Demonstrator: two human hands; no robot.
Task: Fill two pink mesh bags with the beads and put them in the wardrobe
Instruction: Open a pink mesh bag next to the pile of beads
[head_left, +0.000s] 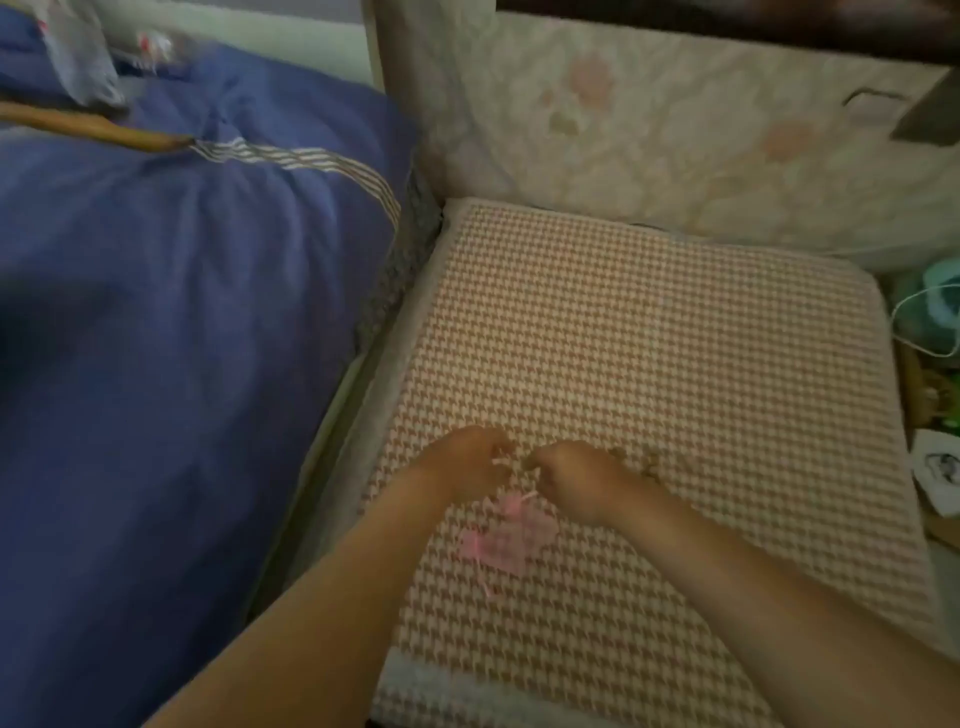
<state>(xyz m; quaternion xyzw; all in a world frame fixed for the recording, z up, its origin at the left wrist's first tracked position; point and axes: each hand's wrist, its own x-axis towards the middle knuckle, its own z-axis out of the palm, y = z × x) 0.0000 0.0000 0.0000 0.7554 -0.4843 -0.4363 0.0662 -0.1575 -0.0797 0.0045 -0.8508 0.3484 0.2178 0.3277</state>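
Left hand (467, 460) and right hand (571, 480): close together, fingers curled in, each pinching an end of the pale pink drawstring (522, 500). Grip detail blurred.

Pink mesh bag (511, 535): lies flat on the cushion just below both hands, between the forearms, with the drawstring running up from it to the fingers.

Small brown lumps (649, 465): just right of the right hand, too blurred to identify.

Houndstooth cushion (675, 338) under everything. Blue duvet (182, 338) on the left, floral padded panel (675, 130) behind.
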